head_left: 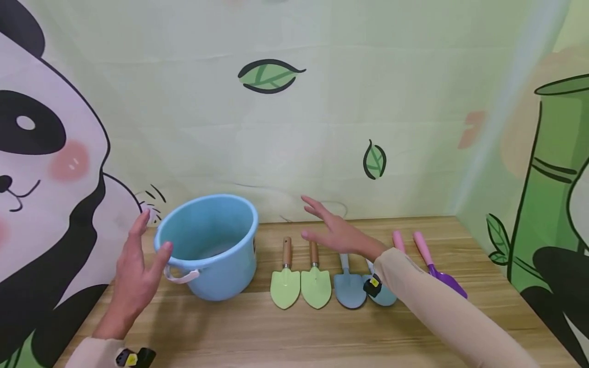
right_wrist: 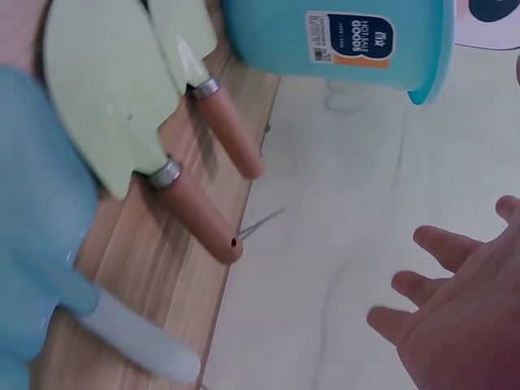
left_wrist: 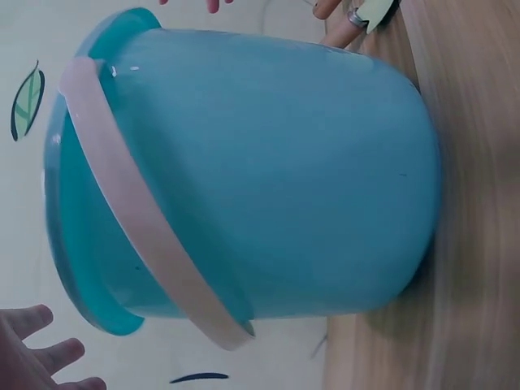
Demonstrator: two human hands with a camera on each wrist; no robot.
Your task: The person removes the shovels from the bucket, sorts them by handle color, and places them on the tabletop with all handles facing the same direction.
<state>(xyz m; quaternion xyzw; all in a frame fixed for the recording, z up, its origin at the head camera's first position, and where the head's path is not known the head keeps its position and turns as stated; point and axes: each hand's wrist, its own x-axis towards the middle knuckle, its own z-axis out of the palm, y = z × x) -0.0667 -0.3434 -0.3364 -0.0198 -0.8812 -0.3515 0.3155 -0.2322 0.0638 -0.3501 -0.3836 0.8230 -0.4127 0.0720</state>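
Note:
A light blue bucket stands upright on the wooden table, its pale handle hanging down on the near side. Left of its rim, my left hand is raised with fingers spread, holding nothing. My right hand reaches over the trowel handles, fingers extended and nothing in its grasp. Below it lie two light green trowels with wooden handles, one green trowel nearer the bucket and the other green trowel beside it. Just right are two blue trowels, one blue trowel partly beside the right sleeve.
At the right end lies a purple trowel with a pink handle; another pink handle shows behind the right forearm, its blade hidden. A pale cloth backdrop with a printed panda and leaves rises behind the table.

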